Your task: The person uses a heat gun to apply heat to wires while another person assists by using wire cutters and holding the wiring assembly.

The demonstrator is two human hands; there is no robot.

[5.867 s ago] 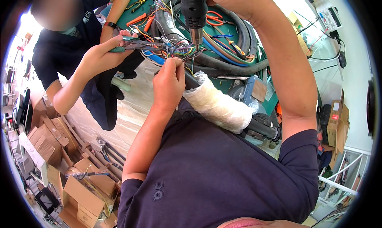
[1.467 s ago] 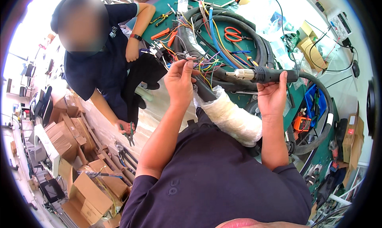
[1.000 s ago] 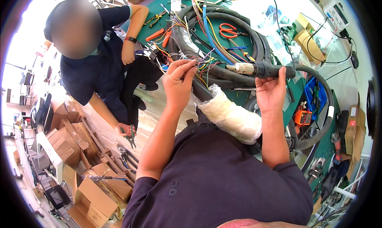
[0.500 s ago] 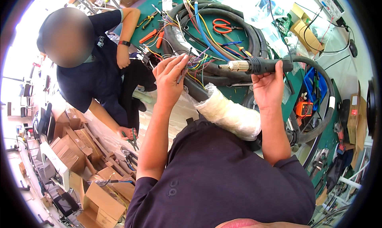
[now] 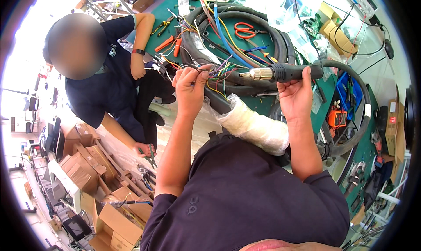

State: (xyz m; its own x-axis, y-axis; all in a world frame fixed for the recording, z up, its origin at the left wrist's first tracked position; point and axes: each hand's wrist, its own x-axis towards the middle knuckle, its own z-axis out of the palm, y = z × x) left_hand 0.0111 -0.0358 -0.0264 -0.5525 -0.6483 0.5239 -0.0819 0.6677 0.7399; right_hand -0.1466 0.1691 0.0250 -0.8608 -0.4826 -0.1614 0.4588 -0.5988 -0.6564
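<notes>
My left hand (image 5: 189,89) pinches thin wires at the coloured wire bundle (image 5: 218,76), its fingers bent. My right hand (image 5: 294,97) holds a black hot-air gun (image 5: 289,73) sideways, its silver nozzle pointing left toward the wires, a little above a thick black cable coil (image 5: 258,11). Below the bundle, a black cable enters a bulky sleeve wrapped in clear, creamy film (image 5: 250,124), lying between my forearms.
A co-worker (image 5: 90,100) at the left holds green-handled pliers (image 5: 150,154) low. Orange scissors (image 5: 243,30) and orange-handled tools (image 5: 164,43) lie on the green table. At right are a blue tray (image 5: 346,93) and orange meter (image 5: 337,118). Cardboard boxes (image 5: 87,163) crowd the lower left.
The hot-air gun, earlier upright over the wires, is lowered sideways to the right. The co-worker's pliers have dropped away from the bundle. My left fingers shifted slightly on the wires.
</notes>
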